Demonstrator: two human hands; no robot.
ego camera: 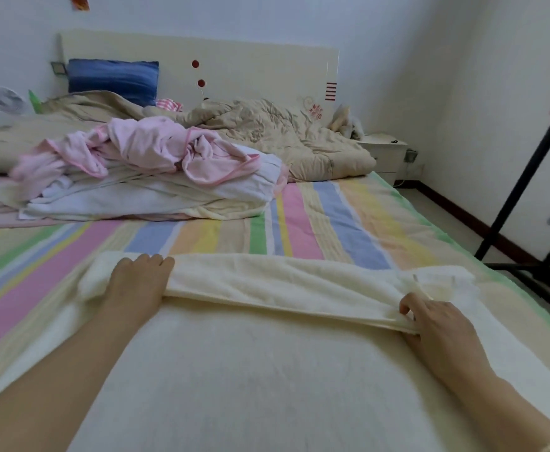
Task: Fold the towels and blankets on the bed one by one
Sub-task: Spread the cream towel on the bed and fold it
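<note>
A large cream towel (267, 370) lies spread across the near part of the bed, its far edge turned back toward me in a long fold (283, 285). My left hand (138, 282) holds the left end of that fold, fingers curled over it. My right hand (430, 321) pinches the fold's right end between thumb and fingers. Farther back on the bed lies a heap of pink and white towels (143, 164), unfolded.
The bed carries a pastel striped sheet (316, 216). A crumpled beige quilt (267, 132) and a blue pillow (113, 78) lie by the headboard. A white nightstand (384, 151) and a black metal rack (521, 190) stand on the right.
</note>
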